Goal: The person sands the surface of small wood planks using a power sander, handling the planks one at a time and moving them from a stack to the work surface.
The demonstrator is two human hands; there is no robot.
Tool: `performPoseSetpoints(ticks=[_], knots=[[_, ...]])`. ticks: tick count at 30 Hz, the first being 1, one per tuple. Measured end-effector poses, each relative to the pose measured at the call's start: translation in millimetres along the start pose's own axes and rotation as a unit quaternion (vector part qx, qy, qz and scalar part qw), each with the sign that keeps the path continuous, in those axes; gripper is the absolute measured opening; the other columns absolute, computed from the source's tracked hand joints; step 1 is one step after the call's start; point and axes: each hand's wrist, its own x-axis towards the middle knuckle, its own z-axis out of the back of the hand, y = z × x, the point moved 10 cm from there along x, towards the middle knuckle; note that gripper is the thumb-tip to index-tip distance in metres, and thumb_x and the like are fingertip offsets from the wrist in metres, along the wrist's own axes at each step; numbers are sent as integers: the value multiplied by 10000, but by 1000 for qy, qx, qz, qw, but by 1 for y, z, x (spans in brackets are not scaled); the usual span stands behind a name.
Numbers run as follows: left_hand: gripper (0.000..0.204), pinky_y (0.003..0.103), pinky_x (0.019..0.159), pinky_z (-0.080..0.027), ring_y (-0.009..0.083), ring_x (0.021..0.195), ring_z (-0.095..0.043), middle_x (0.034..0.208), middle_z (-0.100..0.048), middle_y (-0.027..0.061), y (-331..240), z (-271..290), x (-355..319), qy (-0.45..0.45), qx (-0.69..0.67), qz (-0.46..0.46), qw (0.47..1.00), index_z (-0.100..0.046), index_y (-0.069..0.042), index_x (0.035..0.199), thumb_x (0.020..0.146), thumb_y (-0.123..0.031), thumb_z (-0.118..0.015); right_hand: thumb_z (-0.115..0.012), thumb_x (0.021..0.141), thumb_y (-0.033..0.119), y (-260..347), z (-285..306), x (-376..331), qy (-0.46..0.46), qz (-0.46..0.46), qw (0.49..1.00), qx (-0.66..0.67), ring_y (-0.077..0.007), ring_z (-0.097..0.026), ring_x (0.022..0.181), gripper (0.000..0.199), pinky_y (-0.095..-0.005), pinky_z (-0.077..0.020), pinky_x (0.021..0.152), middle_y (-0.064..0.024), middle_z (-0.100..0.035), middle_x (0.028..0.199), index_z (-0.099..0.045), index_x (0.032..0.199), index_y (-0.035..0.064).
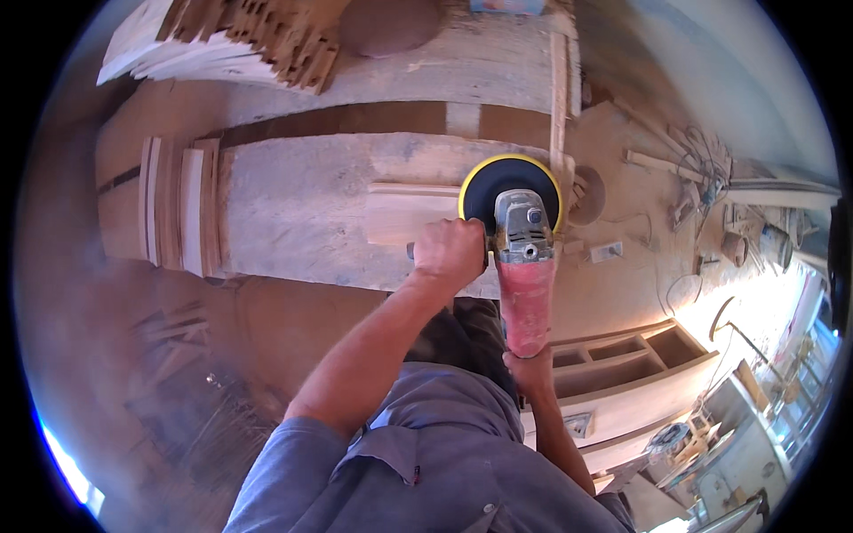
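Both of my hands are on a red and grey angle sander (526, 293) with a round black backing pad rimmed in yellow (511, 169). My left hand (450, 253) is closed around its side handle, left of the grey gear head. At the rear end of the red body, my right hand (531, 371) grips the tool, its fingers partly hidden beneath it. Under and left of the pad lies a pale wooden board (404, 218) on the worn workbench (293, 209). The pad covers the board's right end, so I cannot tell whether they touch.
Wooden strips (182, 209) are stacked at the bench's left end. More cut pieces (258, 44) lie on the far table beside a brown round disc (389, 25). To the lower right stands a wooden frame with compartments (622, 360). Cables and scraps (702, 169) litter the right side.
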Motion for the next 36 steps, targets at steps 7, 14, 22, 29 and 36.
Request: performPoseSetpoints(ticks=[7,14,22,29,36], knots=[[129,446,727,-578,344,829,-729,851,-730,167,80,16,-25,-2,-43,67,997,-699,-61,875,778,-130,-648,-740,707,114,53,-41,2,44,49,997,-40,-159,-634,547,156,-351,-487,540,-68,-647,598,-649,683,-10],[161,473,728,-580,379,809,-722,836,-721,197,149,24,-54,-42,-67,125,989,-700,-63,866,764,-179,-653,-716,715,121,103,-83,-3,80,80,990,-88,-219,-667,647,163,-372,-499,595,-140,-663,668,-655,736,-29],[110,449,706,-581,340,794,-731,808,-727,168,123,16,-59,-65,-106,67,990,-719,-77,815,776,-126,-628,-694,730,89,89,-67,-24,36,10,993,-116,-145,-582,538,139,-338,-451,520,-50,-596,591,-615,659,-2],[115,461,697,-580,356,784,-724,798,-716,179,153,21,-62,-88,-130,98,983,-709,-57,824,774,-122,-628,-688,737,74,93,-87,-12,78,37,992,-97,-138,-587,540,116,-328,-442,506,-48,-599,592,-616,682,2],[129,452,697,-581,360,783,-725,795,-717,190,143,5,-77,-89,-105,90,986,-702,-50,859,781,-116,-624,-705,730,85,74,-84,-22,76,59,987,-127,-147,-584,515,131,-334,-444,494,-39,-601,594,-614,678,5]])
